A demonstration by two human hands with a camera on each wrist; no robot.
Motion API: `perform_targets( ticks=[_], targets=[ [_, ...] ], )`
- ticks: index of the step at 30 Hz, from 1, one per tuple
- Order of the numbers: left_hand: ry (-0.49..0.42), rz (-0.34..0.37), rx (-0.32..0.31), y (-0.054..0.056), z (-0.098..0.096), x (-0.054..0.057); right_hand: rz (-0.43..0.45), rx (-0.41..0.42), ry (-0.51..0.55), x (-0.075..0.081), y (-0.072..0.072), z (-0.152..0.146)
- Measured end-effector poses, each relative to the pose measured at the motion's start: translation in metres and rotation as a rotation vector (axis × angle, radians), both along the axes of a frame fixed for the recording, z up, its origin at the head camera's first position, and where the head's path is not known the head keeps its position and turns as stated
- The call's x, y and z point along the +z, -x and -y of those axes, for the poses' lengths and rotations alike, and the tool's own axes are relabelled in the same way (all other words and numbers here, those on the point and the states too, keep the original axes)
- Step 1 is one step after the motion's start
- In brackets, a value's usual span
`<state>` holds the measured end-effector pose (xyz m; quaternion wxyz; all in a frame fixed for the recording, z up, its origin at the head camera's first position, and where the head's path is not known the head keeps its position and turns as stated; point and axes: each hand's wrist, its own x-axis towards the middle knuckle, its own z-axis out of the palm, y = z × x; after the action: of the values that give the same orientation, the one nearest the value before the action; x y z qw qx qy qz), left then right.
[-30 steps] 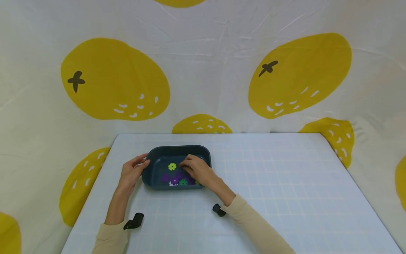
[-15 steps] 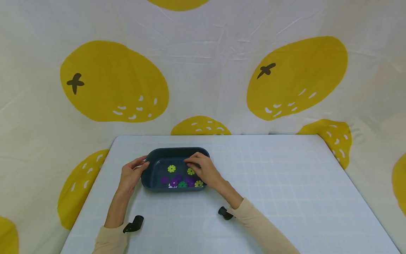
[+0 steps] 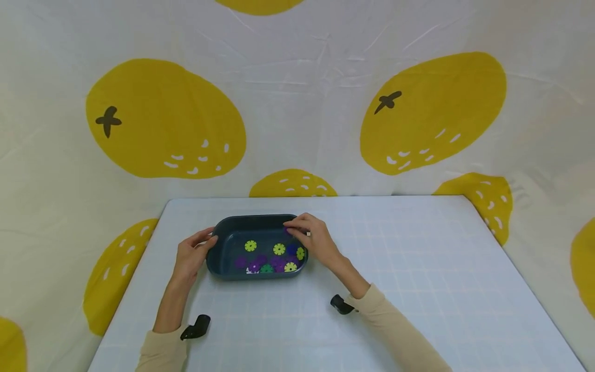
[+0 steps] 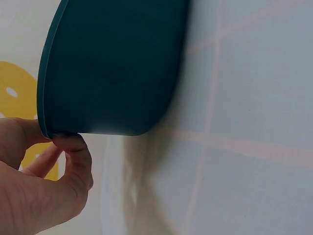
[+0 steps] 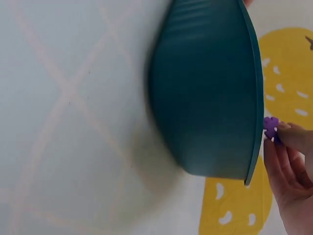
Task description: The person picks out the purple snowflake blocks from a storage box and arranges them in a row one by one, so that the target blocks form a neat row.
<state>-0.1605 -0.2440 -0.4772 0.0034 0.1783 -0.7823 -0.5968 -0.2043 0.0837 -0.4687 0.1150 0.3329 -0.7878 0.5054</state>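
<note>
Presently, in the head view, a dark teal tray with rounded corners and a smooth surface is seen on a white table with a pale grid. Its left end is gripped at the rim by the left hand. Over its right end, a small purple notched disc is pinched between the thumb and fingertips of the right hand. More flat, notched discs are scattered on the tray's floor: four yellow discs, a green disc near the front wall, a dark blue disc towards the right and several purple ones, some overlapped; something white is partly covered by them. Beige sleeves are worn on both arms, and a small black device is carried near each wrist. Behind the table, a white cloth printed with yellow fruit shapes is hung. In the left wrist view, the tray's rim is held at a corner between bent fingers, and the tray's contents are hidden by its outer wall. In the right wrist view, the pinched purple disc is shown just beside the rim.
</note>
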Motion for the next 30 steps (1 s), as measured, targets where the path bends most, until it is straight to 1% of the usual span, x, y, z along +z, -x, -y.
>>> perform_targets(
  ticks=[4,6,11,16,20,23,26,30],
  targets=[
    [-0.001,0.007,0.004,0.000,0.000,0.001,0.013,-0.029,0.012,0.001,0.004,-0.007],
    [-0.007,0.010,0.004,0.000,0.000,0.001,0.018,-0.057,0.018,0.000,0.005,-0.011],
    [-0.016,0.015,0.000,0.000,0.000,0.002,0.034,-0.133,0.062,-0.003,0.005,-0.021],
    [-0.020,0.015,0.000,-0.002,-0.001,0.002,0.039,-0.177,0.105,-0.007,0.009,-0.031],
    [-0.023,0.020,0.003,-0.003,0.001,0.001,0.051,-0.233,0.102,-0.010,0.012,-0.041],
    [-0.026,0.018,0.002,-0.002,0.001,0.000,0.041,-0.279,0.112,-0.014,0.015,-0.050],
    [-0.026,0.012,-0.001,-0.002,0.000,0.000,0.015,-0.300,0.144,-0.018,0.019,-0.057],
    [-0.026,0.009,-0.003,-0.001,-0.001,0.000,0.029,-0.319,0.151,-0.024,0.022,-0.067]
  ],
)
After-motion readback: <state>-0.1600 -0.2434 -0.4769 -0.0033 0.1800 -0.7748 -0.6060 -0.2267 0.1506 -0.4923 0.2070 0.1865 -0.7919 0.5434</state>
